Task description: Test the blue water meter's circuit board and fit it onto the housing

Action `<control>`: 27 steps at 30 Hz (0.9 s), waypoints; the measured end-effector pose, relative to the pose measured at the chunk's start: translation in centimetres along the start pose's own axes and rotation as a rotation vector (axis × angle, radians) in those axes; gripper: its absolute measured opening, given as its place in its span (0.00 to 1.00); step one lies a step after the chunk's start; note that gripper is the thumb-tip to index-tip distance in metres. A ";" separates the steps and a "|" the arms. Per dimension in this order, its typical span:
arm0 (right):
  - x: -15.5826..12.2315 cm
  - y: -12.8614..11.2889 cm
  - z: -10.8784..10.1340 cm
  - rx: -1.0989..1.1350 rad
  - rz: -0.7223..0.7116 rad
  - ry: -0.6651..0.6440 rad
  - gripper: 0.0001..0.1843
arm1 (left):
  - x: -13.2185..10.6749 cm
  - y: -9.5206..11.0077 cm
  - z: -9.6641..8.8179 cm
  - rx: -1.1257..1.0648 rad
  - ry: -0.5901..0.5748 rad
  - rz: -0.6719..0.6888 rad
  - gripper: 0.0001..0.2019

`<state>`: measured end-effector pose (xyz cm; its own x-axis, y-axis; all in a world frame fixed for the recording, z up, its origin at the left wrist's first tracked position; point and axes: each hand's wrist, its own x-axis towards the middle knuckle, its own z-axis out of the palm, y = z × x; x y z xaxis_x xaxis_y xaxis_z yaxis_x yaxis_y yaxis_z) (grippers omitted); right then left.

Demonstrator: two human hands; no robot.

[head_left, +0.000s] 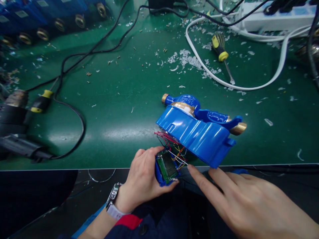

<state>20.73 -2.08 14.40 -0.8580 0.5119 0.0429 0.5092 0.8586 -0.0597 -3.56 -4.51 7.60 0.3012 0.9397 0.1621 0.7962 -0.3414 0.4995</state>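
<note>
My left hand (147,174) is closed around the edges of a green circuit board with a dark display (168,164), which sits in a small blue holder. Red, black, yellow and white wires (178,149) run from the board towards the blue water meter (194,132), which lies tilted on its side at the table's front edge. Brass threaded ends stick out of the meter's body. My right hand (239,199) has its index and middle fingers stretched out and apart. The index fingertip meets a white wire, and the middle fingertip is by the casing's lower corner. My right thumb is hidden.
A yellow-and-black screwdriver (220,48) lies inside a white cable loop (199,56), near a white power strip (276,20). Another screwdriver (42,101) lies left beside a dark corded tool (15,129). More blue meters (50,16) line the back left. White scraps (185,58) litter the table.
</note>
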 end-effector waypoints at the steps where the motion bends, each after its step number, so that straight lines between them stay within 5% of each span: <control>1: 0.1 0.0 0.0 -0.017 -0.008 -0.001 0.37 | 0.0 0.0 -0.1 0.000 -0.006 -0.002 0.32; 12: 0.5 -1.7 -0.3 -0.291 -0.107 -0.074 0.31 | 0.3 0.2 -0.2 0.025 -0.015 -0.025 0.32; 27: -1.8 -1.0 1.4 0.014 0.081 0.021 0.28 | 0.2 0.0 0.0 0.006 0.022 -0.009 0.33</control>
<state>21.70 -3.95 12.97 -0.8123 0.5804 0.0580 0.5759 0.8138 -0.0782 -3.56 -4.32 7.65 0.2828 0.9428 0.1763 0.8020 -0.3332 0.4957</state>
